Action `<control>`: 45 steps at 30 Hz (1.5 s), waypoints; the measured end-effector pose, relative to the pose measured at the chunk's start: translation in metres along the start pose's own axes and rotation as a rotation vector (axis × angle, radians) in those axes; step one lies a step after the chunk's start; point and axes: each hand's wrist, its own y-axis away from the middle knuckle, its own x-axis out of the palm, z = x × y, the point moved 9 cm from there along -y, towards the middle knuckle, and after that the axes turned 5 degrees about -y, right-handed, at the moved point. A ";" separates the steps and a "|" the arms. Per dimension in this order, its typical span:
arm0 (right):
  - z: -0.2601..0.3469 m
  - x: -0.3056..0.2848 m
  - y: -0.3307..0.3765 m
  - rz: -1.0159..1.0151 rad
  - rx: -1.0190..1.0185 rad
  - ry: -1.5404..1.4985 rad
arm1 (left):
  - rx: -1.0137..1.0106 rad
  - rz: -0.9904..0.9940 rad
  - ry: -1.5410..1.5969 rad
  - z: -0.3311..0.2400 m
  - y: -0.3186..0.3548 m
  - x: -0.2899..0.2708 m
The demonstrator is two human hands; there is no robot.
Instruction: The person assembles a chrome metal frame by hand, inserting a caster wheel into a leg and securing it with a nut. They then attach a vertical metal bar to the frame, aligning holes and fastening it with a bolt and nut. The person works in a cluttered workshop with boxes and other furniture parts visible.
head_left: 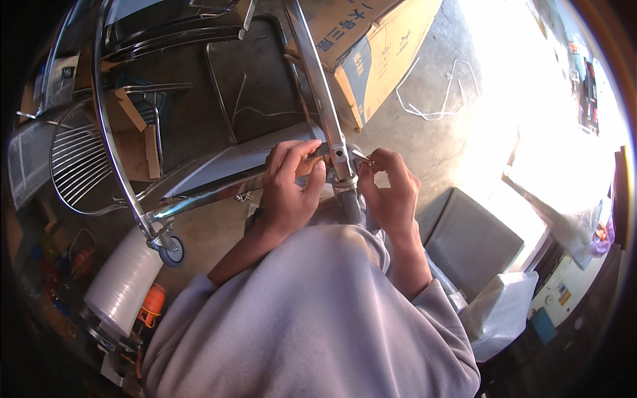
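Note:
A chrome tube frame (318, 76) on wheels stands in front of me. Its upright post meets a lower rail (219, 193) at a corner joint just ahead of my body. My left hand (290, 189) is curled over the rail beside this joint, thumb and fingers on either side of the tube. On the post's right side, my right hand (393, 192) pinches a small shiny metal piece (360, 156) close to the joint. That piece's exact kind is too small to make out. A dark grey caster (348, 204) sits below the post.
Another caster (172, 251) supports the frame's left corner, near a roll of clear wrap (126, 282) and an orange tool (152, 305). A large cardboard box (378, 63) stands ahead, with white bent wire (441, 106) beside it. Grey panels (474, 245) lean at right; a wire rack (83, 159) lies left.

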 end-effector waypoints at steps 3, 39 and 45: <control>-0.005 0.001 0.002 -0.026 -0.015 -0.025 | -0.082 -0.008 0.087 0.010 0.006 0.004; 0.019 0.038 -0.011 0.433 -0.161 0.350 | 0.140 -0.016 0.027 0.011 -0.003 0.030; 0.017 0.037 -0.020 0.499 -0.164 0.418 | 0.143 -0.022 0.068 0.015 -0.006 0.038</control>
